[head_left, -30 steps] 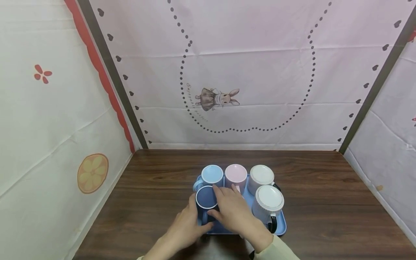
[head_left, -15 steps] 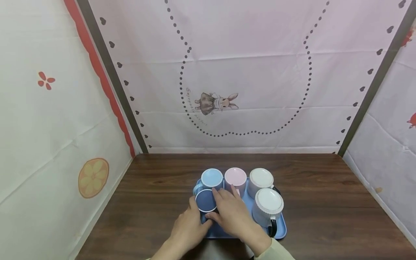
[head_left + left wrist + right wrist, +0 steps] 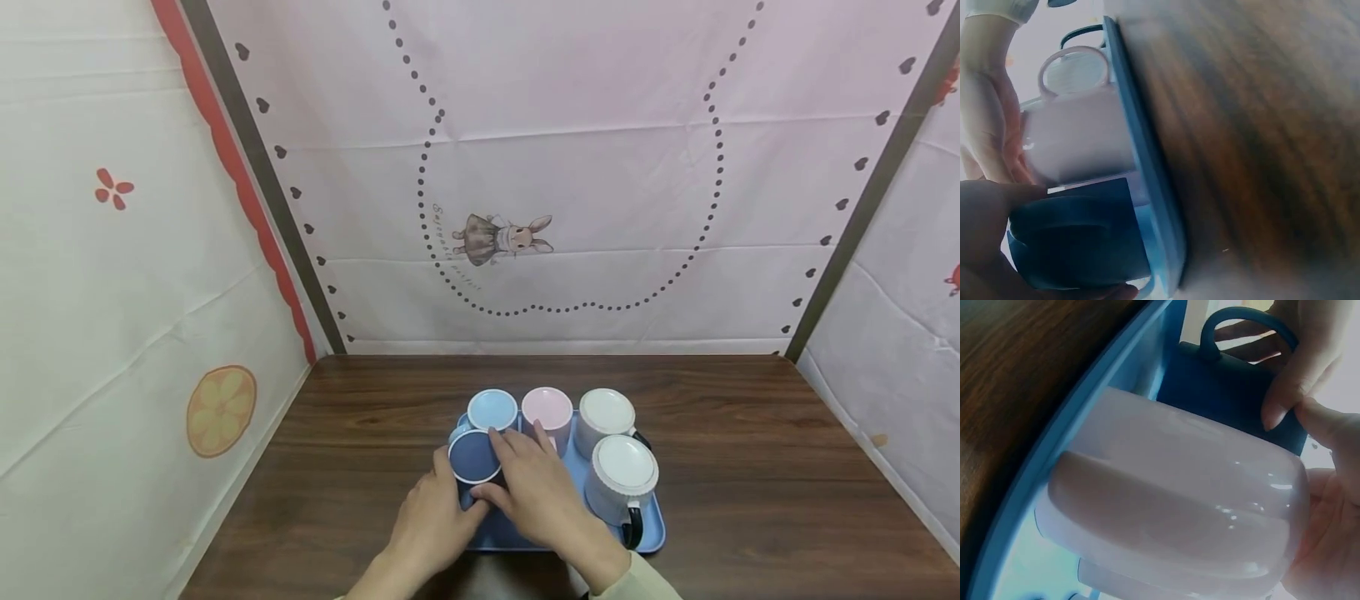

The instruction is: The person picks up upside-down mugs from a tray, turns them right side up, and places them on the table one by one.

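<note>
A dark blue mug, bottom up, is at the front left of a blue tray. My left hand grips its left and near side, thumb in front. With thumb and fingers my right hand holds its right side. In the right wrist view the dark blue mug's handle shows beside the left hand. Next to it is a pale pink mug, mostly hidden under my right hand in the head view. The left wrist view shows the pink mug's handle near the tray rim.
Also upside down on the tray are a light blue mug, a pink mug and two white mugs, one behind and one in front. Wooden tabletop surrounds the tray; printed cloth stands behind and at both sides.
The dark blue mug has shifted slightly left and up against the light blue mug, with both hands still on it. The head view has tilted a little.
</note>
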### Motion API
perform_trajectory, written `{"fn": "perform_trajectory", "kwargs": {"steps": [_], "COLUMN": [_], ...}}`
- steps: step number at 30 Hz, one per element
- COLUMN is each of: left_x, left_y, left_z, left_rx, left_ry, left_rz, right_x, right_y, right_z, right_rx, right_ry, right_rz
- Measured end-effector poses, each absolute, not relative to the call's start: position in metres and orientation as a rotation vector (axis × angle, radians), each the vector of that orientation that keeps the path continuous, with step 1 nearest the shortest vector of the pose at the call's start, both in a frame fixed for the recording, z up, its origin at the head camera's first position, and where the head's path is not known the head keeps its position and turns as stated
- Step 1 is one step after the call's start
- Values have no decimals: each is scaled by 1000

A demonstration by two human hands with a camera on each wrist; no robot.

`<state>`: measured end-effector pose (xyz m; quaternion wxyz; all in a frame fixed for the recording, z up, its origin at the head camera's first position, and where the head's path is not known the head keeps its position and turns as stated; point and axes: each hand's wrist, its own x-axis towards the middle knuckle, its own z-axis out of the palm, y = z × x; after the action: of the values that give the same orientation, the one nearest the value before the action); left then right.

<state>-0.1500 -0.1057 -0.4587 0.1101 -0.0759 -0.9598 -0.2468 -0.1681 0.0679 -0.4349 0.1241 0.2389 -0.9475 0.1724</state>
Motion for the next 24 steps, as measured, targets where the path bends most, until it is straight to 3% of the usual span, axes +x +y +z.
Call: {"fn": "perform_trajectory", "kwargs": {"steps": [14,24], "left_x": [-144,-141], "left_y": [-104,-105], "left_z": [-439,-418], "left_rx": [-247,-232], "left_ry": [-2760,-2757], "left_rz": [-863,-830], "right_x": [-157,-152], "right_y": [68,69], "right_z": [-424,-413], "right_rx": [695,601], "right_ry": [-2662,-2709], "right_rz": [589,1049]}}
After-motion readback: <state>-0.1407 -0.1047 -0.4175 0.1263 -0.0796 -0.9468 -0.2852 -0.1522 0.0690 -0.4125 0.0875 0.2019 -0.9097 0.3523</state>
